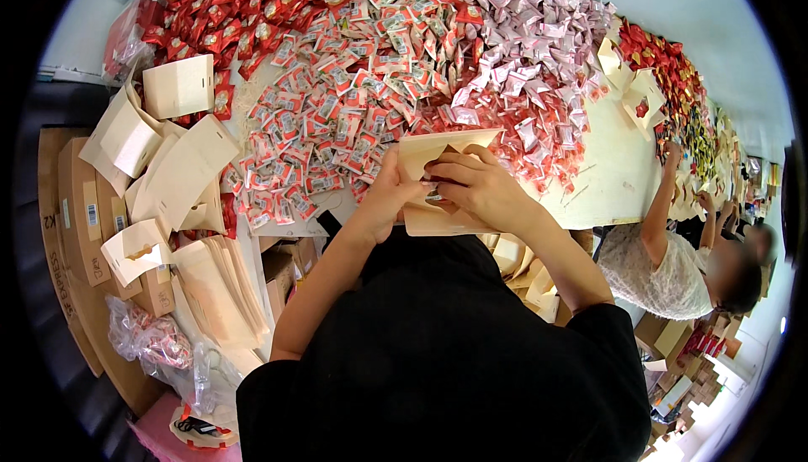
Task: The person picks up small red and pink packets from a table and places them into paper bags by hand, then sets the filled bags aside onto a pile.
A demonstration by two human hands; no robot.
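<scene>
- Head view: both hands meet at a pale cardboard box (438,184), held just above the near edge of the white table (614,176).
- The left hand (389,193) is closed on the box's left side, fingers curled around its edge.
- The right hand (475,186) grips the box from the right, fingers bent over its front face and pressing near the middle; the box's top flap stands open above them.
- Behind the box, the table is heaped with small wrapped sweets: red and white packets (337,117) in the middle, dark red packets (244,7) at the far left, pink and white packets (522,24) at the far right.
- To the left, folded boxes of the same pale card (177,167) lie piled, with a stack of flat box blanks (223,285) below them and brown cartons (80,218) beside.
- At the right, another person (673,268) leans over the table, an arm reaching to its edge.
</scene>
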